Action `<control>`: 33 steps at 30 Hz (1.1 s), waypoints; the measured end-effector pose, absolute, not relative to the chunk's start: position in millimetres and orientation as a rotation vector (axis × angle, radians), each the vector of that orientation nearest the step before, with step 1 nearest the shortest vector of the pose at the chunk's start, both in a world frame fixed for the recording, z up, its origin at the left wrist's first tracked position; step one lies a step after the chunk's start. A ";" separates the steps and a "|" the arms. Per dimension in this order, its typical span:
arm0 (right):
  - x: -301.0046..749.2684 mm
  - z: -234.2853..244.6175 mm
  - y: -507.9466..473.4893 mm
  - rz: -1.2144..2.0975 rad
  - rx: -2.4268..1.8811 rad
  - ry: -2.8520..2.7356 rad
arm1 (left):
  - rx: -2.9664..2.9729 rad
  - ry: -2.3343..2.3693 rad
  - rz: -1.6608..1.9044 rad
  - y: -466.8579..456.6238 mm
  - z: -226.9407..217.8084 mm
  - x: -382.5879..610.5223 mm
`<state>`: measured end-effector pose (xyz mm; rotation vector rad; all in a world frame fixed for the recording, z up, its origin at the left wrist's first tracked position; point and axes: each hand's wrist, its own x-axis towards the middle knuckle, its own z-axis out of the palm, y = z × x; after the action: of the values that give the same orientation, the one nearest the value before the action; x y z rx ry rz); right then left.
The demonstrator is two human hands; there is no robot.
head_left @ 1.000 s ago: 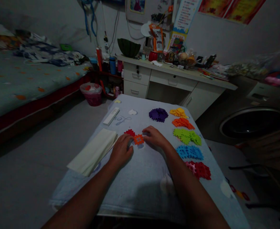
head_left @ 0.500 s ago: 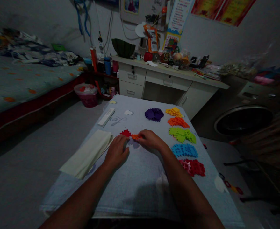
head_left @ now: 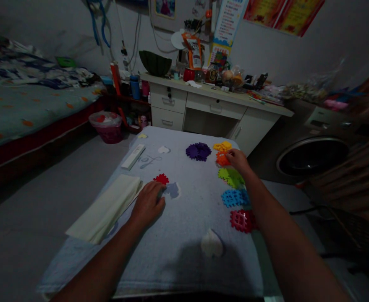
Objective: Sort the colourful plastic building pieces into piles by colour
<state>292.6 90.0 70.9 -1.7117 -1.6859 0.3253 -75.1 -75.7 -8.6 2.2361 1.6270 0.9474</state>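
On the cloth-covered table, my left hand [head_left: 148,201] rests with its fingertips closed on the near edge of a red notched plastic building piece [head_left: 161,179]. My right hand [head_left: 238,160] reaches to the far right, its thumb and fingers pinching an orange building piece [head_left: 223,158] at the orange pile. Behind that pile are yellow pieces [head_left: 222,146]. Nearer to me lie piles of green [head_left: 231,177], blue [head_left: 234,198] and red pieces [head_left: 242,220], partly covered by my right forearm. Purple pieces [head_left: 198,151] form a heap left of the orange ones.
A folded pale cloth [head_left: 107,207] and a long white box [head_left: 133,157] lie on the table's left side. Beyond stand a cluttered desk [head_left: 215,100] and a washing machine [head_left: 310,147]. A pink bin [head_left: 106,128] is on the floor by the bed [head_left: 42,105].
My right hand has moved from beside the red piece to the orange pile, and the orange piece it held there has left that spot. My left hand stays by the red piece.
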 end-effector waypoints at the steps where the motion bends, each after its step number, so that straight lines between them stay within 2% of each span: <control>1: 298.5 69.7 95.7 0.303 -1.749 -1.618 | 2.230 1.629 0.948 -75.6 -8.1 -74.8; 14: 301.3 34.7 115.4 0.214 -1.828 -1.482 | 2.239 1.637 0.933 -74.6 -11.8 -75.9; 20: 287.5 44.4 104.1 0.120 -1.804 -1.556 | 2.178 1.657 0.908 -75.8 -8.8 -75.1; 24: 252.7 53.9 88.1 0.071 -1.727 -1.816 | 2.122 1.669 0.964 -77.0 -7.6 -74.7; 31: 144.0 40.1 22.2 0.465 -1.480 -2.271 | 2.008 1.668 1.107 -77.4 -7.4 -74.1; 33: 116.0 31.9 3.8 0.483 -1.343 -2.362 | 1.988 1.676 1.137 -77.3 -8.1 -74.4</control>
<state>116.0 3.8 31.9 -1.3434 -2.3619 0.4833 -74.4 -77.3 -8.1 1.9877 1.6765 1.1367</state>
